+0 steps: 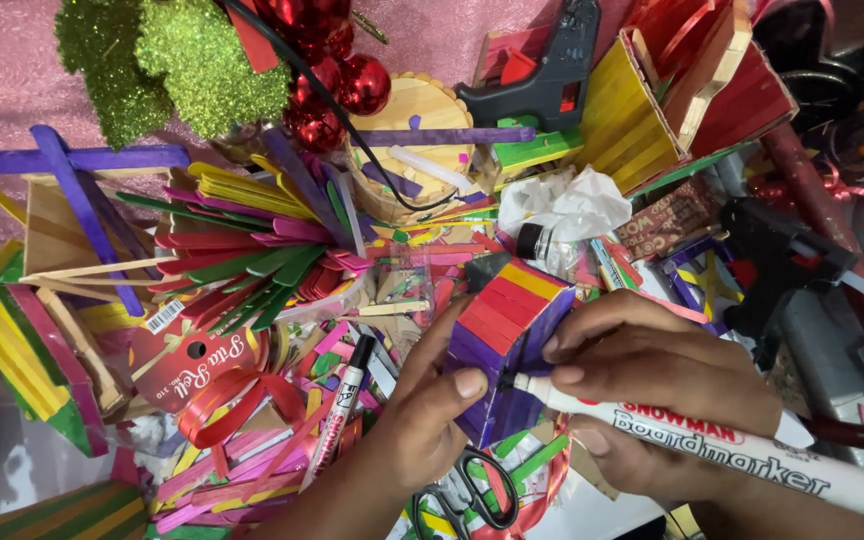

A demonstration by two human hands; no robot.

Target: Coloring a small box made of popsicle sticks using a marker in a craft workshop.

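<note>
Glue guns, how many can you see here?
2: a black plastic glue gun at the top centre, and another black glue gun at the right edge. The clutter may hide more.

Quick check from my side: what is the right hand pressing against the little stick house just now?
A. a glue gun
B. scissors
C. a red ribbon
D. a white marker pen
D: the right hand grips a white marker pen, tip on the purple wall of the little stick house, which the left hand steadies.

At six o'clock, the scissors [464, 500] are lying half hidden under the left hand [417, 425]; the white marker [712, 445] is running off-frame at four o'clock.
</note>
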